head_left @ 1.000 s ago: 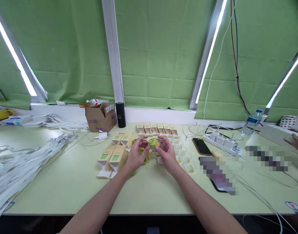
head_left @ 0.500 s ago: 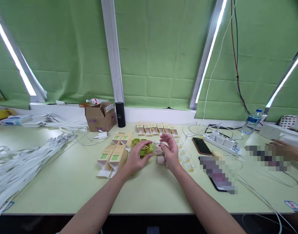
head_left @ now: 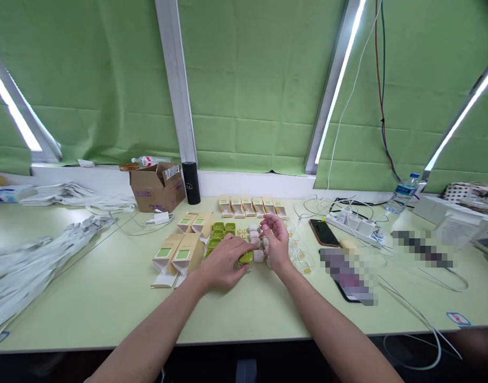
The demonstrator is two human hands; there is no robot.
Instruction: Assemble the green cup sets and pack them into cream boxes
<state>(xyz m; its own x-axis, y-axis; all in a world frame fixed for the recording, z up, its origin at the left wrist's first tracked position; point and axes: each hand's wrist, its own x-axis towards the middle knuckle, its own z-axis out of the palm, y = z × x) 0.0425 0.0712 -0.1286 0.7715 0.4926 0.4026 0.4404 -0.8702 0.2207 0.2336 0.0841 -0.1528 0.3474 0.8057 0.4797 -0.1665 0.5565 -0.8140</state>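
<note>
My left hand (head_left: pixel 226 261) is closed around a small glossy green rounded piece (head_left: pixel 246 258), low over the table; its fingertips partly cover it. My right hand (head_left: pixel 276 243) is beside it with thumb and fingers apart, and I see nothing held in it. Between the hands stand several pale pinkish-white blocks (head_left: pixel 259 256). Beyond my left hand are rows of green square containers (head_left: pixel 219 226) and a group of small yellowish pieces (head_left: pixel 241 233). Clear cups with yellow bits (head_left: pixel 304 264) lie right of my right hand.
Open beige cartons with green labels (head_left: pixel 187 254) stand at left, and smaller cartons (head_left: pixel 252 206) line the back. A cardboard box (head_left: pixel 158 189), black cylinder (head_left: pixel 191 183), white straps (head_left: pixel 56 266), phone (head_left: pixel 324 232), power strip (head_left: pixel 355 226) and water bottle (head_left: pixel 403 194) surround the work area.
My left hand has lowered the green piece and brought it nearer the table's front edge, uncovering the small yellowish pieces. My right hand keeps about the same pose. Another person's hand has left the right side.
</note>
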